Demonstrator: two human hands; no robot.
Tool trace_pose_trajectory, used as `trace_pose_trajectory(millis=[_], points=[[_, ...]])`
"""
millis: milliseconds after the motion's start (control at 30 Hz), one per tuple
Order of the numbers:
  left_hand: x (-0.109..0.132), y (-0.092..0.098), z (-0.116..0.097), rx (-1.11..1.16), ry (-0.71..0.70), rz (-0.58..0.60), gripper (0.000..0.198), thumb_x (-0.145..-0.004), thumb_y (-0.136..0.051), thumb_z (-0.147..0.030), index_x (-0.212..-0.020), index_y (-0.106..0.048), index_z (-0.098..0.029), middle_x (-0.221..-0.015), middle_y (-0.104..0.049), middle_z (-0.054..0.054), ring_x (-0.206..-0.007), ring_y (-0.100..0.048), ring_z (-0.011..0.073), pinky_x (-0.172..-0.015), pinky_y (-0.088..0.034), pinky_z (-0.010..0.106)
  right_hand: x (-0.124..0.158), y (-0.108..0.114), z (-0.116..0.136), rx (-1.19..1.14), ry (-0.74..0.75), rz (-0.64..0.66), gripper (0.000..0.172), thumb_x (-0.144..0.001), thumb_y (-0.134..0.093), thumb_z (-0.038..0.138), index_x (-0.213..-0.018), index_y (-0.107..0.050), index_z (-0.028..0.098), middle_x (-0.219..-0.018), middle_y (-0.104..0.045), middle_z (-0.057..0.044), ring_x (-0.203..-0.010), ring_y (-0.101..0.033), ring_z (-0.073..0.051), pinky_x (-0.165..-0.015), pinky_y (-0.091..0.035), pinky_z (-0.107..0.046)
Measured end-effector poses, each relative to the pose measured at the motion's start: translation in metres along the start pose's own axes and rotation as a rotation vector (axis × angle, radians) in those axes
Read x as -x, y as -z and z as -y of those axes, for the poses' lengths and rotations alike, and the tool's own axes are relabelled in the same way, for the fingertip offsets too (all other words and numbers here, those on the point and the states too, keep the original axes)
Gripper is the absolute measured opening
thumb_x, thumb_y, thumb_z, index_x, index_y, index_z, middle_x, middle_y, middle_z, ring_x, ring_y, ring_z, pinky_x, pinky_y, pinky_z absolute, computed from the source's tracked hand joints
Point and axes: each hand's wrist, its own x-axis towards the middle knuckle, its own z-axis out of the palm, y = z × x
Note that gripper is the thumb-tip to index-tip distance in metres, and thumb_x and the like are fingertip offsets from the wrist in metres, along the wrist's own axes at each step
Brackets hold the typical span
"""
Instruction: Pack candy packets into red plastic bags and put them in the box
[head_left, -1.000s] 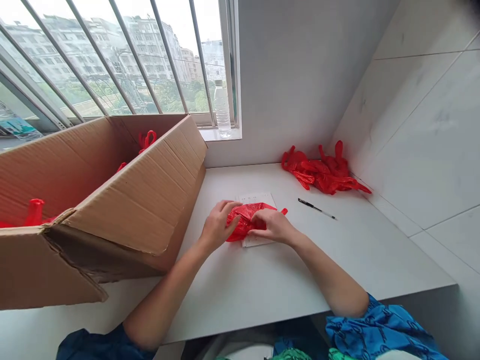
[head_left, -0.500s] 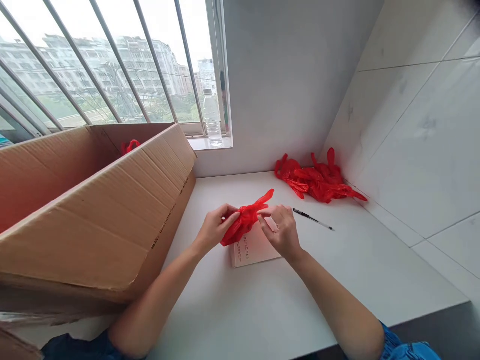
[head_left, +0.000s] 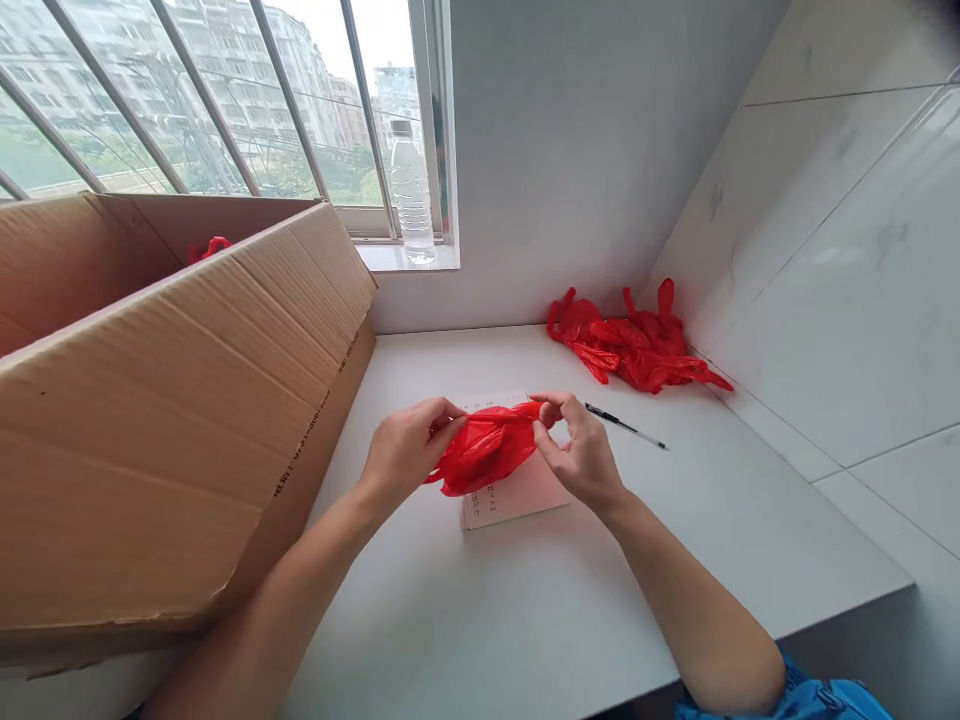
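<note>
Between my hands a crumpled red plastic bag (head_left: 491, 450) is stretched sideways, with its upper edge pulled nearly straight. My left hand (head_left: 412, 440) pinches its left end, and my right hand (head_left: 576, 440) pinches the right end between thumb and fingers. Under the bag lies a pale booklet (head_left: 517, 498) with small printed characters, partly covered by it. Just right of my right hand, a black and clear pen (head_left: 626, 427) rests on the white table.
A large open cardboard box (head_left: 187, 400) fills the left, with something red (head_left: 216, 246) inside. A pile of red plastic bags (head_left: 637, 345) lies at the table's back right by the walls. A clear bottle (head_left: 412, 195) stands on the windowsill.
My hands have moved apart, and the bunched red bag is now spread wider between them. The view has shifted a little, so the box and window sit further left and higher.
</note>
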Motion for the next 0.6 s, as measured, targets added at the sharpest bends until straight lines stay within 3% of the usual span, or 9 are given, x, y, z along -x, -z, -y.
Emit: trace_pose_trajectory(millis=[67,167,267,333,467,600], points=[[-0.002,0.009,0.005,-0.056,0.047,-0.059,0.022,-0.091,-0.055,-0.037,-0.085,-0.070,-0.022,-0.074,-0.069,-0.001,-0.062,-0.057,0.0125,-0.055,-0.039,0.023,-0.003,0.010,-0.005,0.029,-0.042,-0.058,0.031,-0.085,-0.053,0.020,-0.115,-0.058,0.025,-0.079,-0.056,-0.001,-0.076,-0.056,-0.018,-0.048,-0.042,-0.024],[-0.002,0.017,0.007,-0.114,0.081,-0.070,0.024,-0.092,-0.055,-0.040,-0.088,-0.070,-0.022,-0.084,-0.072,0.001,-0.067,-0.061,0.0141,-0.056,-0.040,0.024,-0.005,0.014,-0.009,0.067,-0.056,-0.003,0.034,-0.079,-0.053,0.015,-0.110,-0.061,0.025,-0.071,-0.052,0.002,-0.069,-0.053,-0.016,-0.053,-0.042,-0.026],[0.002,0.010,0.003,-0.152,-0.075,-0.027,0.028,-0.094,-0.052,-0.038,-0.114,-0.067,-0.025,-0.119,-0.067,0.004,-0.093,-0.065,0.0188,-0.065,-0.046,0.025,-0.004,0.008,-0.005,0.109,-0.002,0.135,0.034,-0.079,-0.051,0.012,-0.109,-0.063,0.025,-0.069,-0.055,0.003,-0.067,-0.054,-0.016,-0.066,-0.045,-0.030],[0.005,-0.002,-0.001,-0.183,-0.246,-0.001,0.032,-0.095,-0.052,-0.034,-0.126,-0.061,-0.029,-0.129,-0.063,0.003,-0.108,-0.060,0.0209,-0.078,-0.048,0.029,-0.001,0.002,0.001,0.109,0.014,0.182,0.029,-0.084,-0.052,0.014,-0.108,-0.064,0.025,-0.071,-0.059,0.002,-0.068,-0.056,-0.016,-0.072,-0.045,-0.032],[0.010,-0.020,-0.008,-0.273,-0.464,-0.056,0.016,-0.096,-0.056,-0.028,-0.102,-0.070,-0.028,-0.101,-0.073,0.000,-0.095,-0.061,0.0190,-0.086,-0.042,0.035,0.002,-0.004,0.011,0.104,-0.023,0.210,0.013,-0.090,-0.061,0.034,-0.099,-0.064,0.025,-0.080,-0.063,0.001,-0.070,-0.056,-0.016,-0.071,-0.045,-0.031],[0.008,-0.015,-0.005,-0.301,-0.478,-0.212,0.019,-0.097,-0.054,-0.026,-0.087,-0.070,-0.025,-0.080,-0.072,-0.002,-0.079,-0.061,0.0159,-0.086,-0.041,0.035,0.001,0.000,0.009,0.049,-0.075,0.191,0.012,-0.092,-0.059,0.033,-0.084,-0.061,0.024,-0.086,-0.059,0.000,-0.066,-0.051,-0.013,-0.060,-0.043,-0.028]])
